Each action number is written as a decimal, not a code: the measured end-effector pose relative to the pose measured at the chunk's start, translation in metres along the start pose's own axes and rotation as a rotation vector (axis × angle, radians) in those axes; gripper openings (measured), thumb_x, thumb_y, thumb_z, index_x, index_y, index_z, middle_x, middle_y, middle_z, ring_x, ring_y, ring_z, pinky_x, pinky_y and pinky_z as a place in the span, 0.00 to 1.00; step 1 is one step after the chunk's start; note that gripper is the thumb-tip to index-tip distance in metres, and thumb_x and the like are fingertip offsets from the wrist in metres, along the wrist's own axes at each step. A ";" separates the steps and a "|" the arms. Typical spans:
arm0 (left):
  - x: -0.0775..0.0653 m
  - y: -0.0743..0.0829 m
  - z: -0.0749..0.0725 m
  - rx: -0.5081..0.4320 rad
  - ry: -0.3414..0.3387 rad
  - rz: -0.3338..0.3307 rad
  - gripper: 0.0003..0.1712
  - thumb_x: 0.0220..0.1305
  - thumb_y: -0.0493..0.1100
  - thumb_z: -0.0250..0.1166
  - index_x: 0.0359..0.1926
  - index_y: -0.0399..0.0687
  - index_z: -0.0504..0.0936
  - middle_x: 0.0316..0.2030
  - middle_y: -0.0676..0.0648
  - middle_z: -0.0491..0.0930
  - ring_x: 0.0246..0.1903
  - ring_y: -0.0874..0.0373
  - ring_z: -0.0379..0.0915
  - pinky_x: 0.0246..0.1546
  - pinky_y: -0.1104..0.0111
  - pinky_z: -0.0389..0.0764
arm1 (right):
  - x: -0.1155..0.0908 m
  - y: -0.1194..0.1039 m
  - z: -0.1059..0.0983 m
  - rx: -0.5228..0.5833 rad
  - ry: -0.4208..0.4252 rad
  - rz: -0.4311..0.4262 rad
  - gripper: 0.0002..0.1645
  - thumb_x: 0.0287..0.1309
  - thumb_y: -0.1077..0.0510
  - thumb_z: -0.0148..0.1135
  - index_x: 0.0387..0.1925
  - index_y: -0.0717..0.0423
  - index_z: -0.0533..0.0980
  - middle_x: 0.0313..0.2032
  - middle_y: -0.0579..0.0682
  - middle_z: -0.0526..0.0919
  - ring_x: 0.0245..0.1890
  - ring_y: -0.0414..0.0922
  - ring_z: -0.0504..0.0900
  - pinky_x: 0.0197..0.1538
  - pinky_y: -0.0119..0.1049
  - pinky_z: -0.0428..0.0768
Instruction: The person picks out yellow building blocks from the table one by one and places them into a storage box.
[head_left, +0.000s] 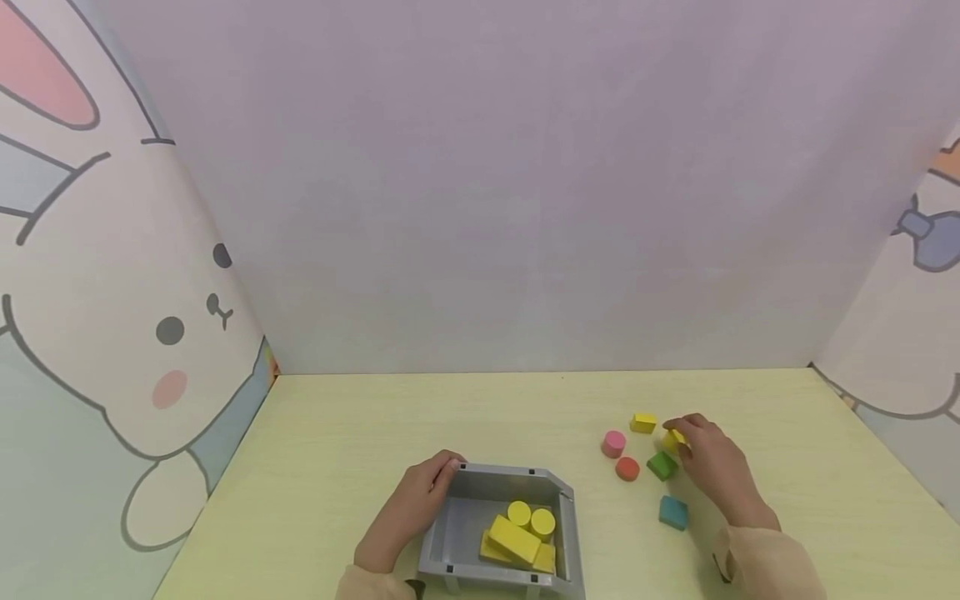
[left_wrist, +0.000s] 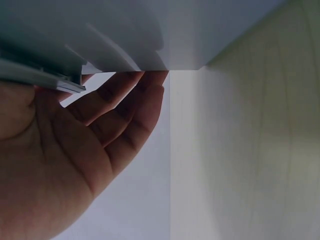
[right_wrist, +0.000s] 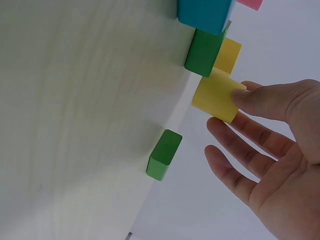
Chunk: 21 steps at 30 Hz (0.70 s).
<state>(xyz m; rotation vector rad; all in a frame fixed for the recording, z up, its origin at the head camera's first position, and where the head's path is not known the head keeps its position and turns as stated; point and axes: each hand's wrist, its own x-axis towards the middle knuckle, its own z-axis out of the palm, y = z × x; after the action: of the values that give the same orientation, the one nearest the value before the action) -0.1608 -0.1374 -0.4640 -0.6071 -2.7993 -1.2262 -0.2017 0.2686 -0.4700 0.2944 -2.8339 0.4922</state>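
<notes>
My left hand (head_left: 420, 497) grips the left wall of a grey plastic bin (head_left: 500, 472) near its far corner. In the left wrist view the fingers of that hand (left_wrist: 100, 130) reach along the bin's outer side, and the thumb is hidden. Inside the bin lie several yellow blocks (head_left: 514, 540), two of them round. Out to the right, my right hand (head_left: 715, 464) pinches a yellow block (right_wrist: 216, 95) between thumb and fingers. Beside it are a green block (head_left: 663, 466) and another yellow block (head_left: 642, 423).
A pink cylinder (head_left: 613, 444), a red round block (head_left: 627, 469) and a teal block (head_left: 673, 512) stand between the bin and my right hand. A second green block (right_wrist: 164, 155) shows in the right wrist view. A pale wall (head_left: 525, 208) rises behind the table.
</notes>
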 end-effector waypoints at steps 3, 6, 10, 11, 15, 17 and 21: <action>0.000 0.000 -0.001 -0.006 -0.002 0.012 0.19 0.72 0.50 0.41 0.43 0.46 0.75 0.42 0.44 0.80 0.44 0.52 0.74 0.43 0.52 0.77 | -0.001 -0.003 0.000 0.001 0.004 0.001 0.19 0.44 0.74 0.61 0.42 0.65 0.75 0.39 0.65 0.76 0.36 0.59 0.76 0.35 0.57 0.79; 0.000 0.000 -0.001 -0.004 -0.003 0.019 0.20 0.72 0.51 0.40 0.43 0.45 0.75 0.42 0.45 0.80 0.44 0.52 0.74 0.43 0.52 0.77 | -0.002 -0.008 -0.001 0.004 0.013 -0.005 0.20 0.43 0.74 0.61 0.42 0.64 0.75 0.39 0.65 0.77 0.36 0.60 0.76 0.36 0.57 0.79; 0.001 0.001 -0.001 -0.005 -0.006 0.016 0.20 0.72 0.51 0.41 0.43 0.46 0.75 0.43 0.45 0.80 0.44 0.52 0.74 0.43 0.52 0.77 | -0.003 -0.014 -0.003 -0.009 0.048 -0.034 0.20 0.41 0.75 0.62 0.42 0.64 0.76 0.39 0.65 0.77 0.36 0.60 0.76 0.35 0.56 0.79; 0.001 0.001 -0.001 -0.005 -0.006 0.016 0.19 0.72 0.51 0.41 0.43 0.46 0.75 0.43 0.45 0.80 0.44 0.53 0.74 0.43 0.52 0.77 | -0.004 -0.016 -0.004 -0.014 0.061 -0.043 0.20 0.41 0.75 0.63 0.41 0.64 0.76 0.39 0.64 0.77 0.36 0.59 0.76 0.35 0.56 0.80; 0.000 0.002 -0.002 -0.008 -0.009 0.013 0.19 0.72 0.51 0.41 0.43 0.46 0.75 0.39 0.47 0.80 0.39 0.55 0.73 0.40 0.53 0.77 | -0.005 -0.020 -0.006 -0.031 0.121 -0.087 0.20 0.40 0.75 0.63 0.40 0.63 0.77 0.38 0.63 0.78 0.34 0.58 0.76 0.32 0.54 0.80; 0.000 0.002 -0.002 -0.005 -0.008 0.007 0.19 0.72 0.51 0.41 0.43 0.47 0.75 0.37 0.48 0.79 0.36 0.57 0.71 0.38 0.54 0.77 | -0.005 -0.023 -0.006 -0.033 0.138 -0.102 0.20 0.39 0.75 0.64 0.40 0.63 0.77 0.38 0.63 0.78 0.34 0.58 0.77 0.31 0.54 0.80; 0.000 0.003 -0.002 0.000 -0.006 -0.006 0.18 0.72 0.50 0.41 0.43 0.48 0.75 0.37 0.49 0.79 0.35 0.59 0.69 0.38 0.55 0.77 | -0.007 -0.030 -0.008 -0.031 0.133 -0.108 0.19 0.39 0.74 0.65 0.39 0.62 0.77 0.38 0.62 0.79 0.34 0.58 0.77 0.28 0.52 0.80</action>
<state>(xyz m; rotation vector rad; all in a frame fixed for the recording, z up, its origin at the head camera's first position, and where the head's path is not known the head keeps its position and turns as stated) -0.1597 -0.1371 -0.4613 -0.6044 -2.8076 -1.2278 -0.1867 0.2443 -0.4558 0.3911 -2.6777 0.4280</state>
